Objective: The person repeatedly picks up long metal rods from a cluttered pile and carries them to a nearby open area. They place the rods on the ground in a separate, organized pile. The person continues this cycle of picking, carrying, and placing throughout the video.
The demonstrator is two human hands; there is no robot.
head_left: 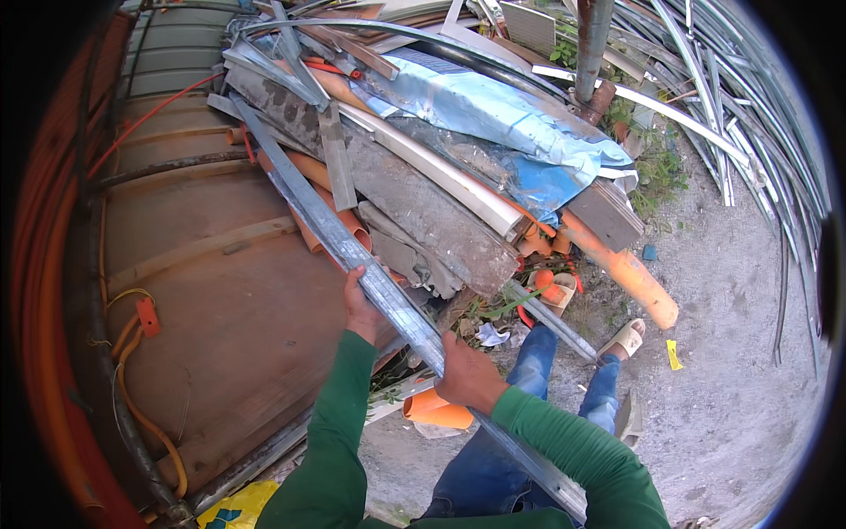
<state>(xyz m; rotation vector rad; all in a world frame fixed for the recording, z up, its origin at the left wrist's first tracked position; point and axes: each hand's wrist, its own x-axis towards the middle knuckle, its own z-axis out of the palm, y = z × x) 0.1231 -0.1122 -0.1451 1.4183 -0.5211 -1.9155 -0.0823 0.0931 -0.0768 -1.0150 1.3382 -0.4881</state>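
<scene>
A long grey metal channel [394,306] runs slantwise across the view, from the scrap pile at the upper left down past my right forearm. My left hand [359,304] grips its left edge, with the thumb showing on top. Closer to my body, my right hand [467,374] is wrapped round the same channel. The far end of the channel lies over or beside the pile's left edge, near some orange pipes [308,167]. Part of its near end is hidden by my right arm.
The pile holds weathered boards [414,189], a blue tarp [493,110] and a thick orange pipe [630,278]. A brown metal sheet [211,317] lies left. An upright rusty post [592,48] stands behind. Bent metal strips [749,115] spread at the right. Another metal bar [564,331] lies by my feet.
</scene>
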